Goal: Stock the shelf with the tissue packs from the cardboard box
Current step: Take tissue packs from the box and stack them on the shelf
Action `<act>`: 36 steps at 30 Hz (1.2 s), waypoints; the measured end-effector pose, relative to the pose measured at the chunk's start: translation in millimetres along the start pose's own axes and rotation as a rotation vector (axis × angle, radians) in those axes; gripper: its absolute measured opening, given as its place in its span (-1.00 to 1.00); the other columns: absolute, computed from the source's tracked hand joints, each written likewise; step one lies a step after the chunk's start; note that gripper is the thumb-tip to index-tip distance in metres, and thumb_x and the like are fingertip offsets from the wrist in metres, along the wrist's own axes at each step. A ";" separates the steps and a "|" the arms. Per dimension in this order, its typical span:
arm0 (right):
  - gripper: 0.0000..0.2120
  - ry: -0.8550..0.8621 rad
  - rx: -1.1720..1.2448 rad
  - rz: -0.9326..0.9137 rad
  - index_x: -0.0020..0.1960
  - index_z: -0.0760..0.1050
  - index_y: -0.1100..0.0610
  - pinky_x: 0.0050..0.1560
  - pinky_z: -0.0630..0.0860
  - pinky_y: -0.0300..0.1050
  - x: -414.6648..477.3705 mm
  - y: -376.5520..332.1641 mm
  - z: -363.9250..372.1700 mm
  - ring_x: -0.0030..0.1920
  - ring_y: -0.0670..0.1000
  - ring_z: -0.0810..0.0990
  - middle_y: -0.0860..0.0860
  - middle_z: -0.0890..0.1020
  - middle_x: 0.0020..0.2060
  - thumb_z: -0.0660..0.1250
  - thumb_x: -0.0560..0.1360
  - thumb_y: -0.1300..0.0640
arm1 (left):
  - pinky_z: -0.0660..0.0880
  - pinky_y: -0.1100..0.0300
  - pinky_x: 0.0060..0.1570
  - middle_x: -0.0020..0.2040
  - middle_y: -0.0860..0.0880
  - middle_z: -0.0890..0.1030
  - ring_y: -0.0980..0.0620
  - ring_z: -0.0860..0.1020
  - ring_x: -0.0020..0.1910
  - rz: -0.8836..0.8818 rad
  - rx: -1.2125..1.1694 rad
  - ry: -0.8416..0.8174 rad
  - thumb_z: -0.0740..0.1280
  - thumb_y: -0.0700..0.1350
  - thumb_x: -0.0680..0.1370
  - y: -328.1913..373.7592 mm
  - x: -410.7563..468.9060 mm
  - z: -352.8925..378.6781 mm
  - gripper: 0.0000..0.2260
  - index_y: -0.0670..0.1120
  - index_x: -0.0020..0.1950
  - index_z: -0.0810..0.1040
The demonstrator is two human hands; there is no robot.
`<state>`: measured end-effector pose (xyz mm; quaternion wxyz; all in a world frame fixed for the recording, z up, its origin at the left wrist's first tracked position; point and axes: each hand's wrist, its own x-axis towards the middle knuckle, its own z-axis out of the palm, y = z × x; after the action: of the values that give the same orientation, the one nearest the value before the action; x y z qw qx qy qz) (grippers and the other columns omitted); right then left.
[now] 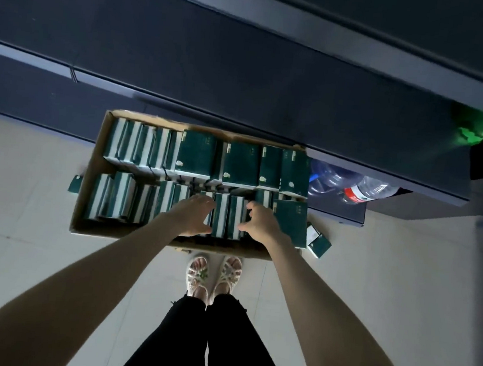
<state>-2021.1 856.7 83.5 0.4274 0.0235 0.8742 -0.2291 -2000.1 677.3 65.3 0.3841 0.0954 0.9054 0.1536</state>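
A cardboard box (130,235) sits open on the pale floor (29,193), its far edge against the foot of the dark blue shelf (244,66). It holds two rows of green-and-white tissue packs (196,155), most standing on edge and some in the far row showing their broad green faces. Both bare arms reach down into the near row. The left grip (195,216) lies with fairly straight fingers against the left side of two upright packs (220,216), released rather than clenched. The right grip (260,222) flanks their right side with bent fingers and the thumb pointing left. Through the blur I cannot tell whether it is truly grasping them. A loose pack (318,243) lies on the floor just beside the box's right end. Clear plastic bottles (362,190) lie under the shelf to the right. White sandals (214,274) stand just behind the box.
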 end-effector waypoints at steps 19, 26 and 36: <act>-0.70 0.167 0.108 0.147 -0.32 0.34 0.13 -0.09 0.57 -0.03 40.9 12.4 55.7 -0.13 0.10 0.63 0.10 0.60 -0.22 0.35 0.53 0.16 | 0.17 -0.07 0.44 0.58 -0.06 -0.09 -0.05 -0.06 0.55 0.017 0.037 0.017 0.24 0.05 0.59 -26.9 14.3 52.0 -0.39 -0.06 0.55 0.07; -0.80 0.125 0.031 -0.028 -0.28 0.43 0.15 -0.37 0.36 -0.29 -15.3 4.3 -37.5 -0.32 -0.04 0.48 -0.03 0.49 -0.38 0.35 0.50 0.20 | 0.22 -0.04 0.43 0.53 -0.12 0.15 -0.13 0.20 0.48 0.032 -0.166 0.190 0.35 0.00 0.54 5.7 -1.6 -11.2 -0.30 -0.11 0.56 0.05; -0.84 0.248 -0.062 -0.223 0.07 0.61 0.15 -0.06 0.44 -0.18 -142.5 -2.9 -221.0 -0.12 -0.01 0.55 0.07 0.66 -0.08 0.33 0.51 0.22 | 0.33 0.33 0.16 0.26 -0.04 0.48 0.07 0.45 0.19 0.369 -0.410 0.326 0.50 -0.25 0.41 132.5 -23.2 -170.0 -0.32 -0.15 0.46 0.27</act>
<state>-2094.3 969.1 309.7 0.2886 -0.0586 0.9242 -0.2433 -2100.2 759.6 239.2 0.2108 0.1525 0.8726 0.4133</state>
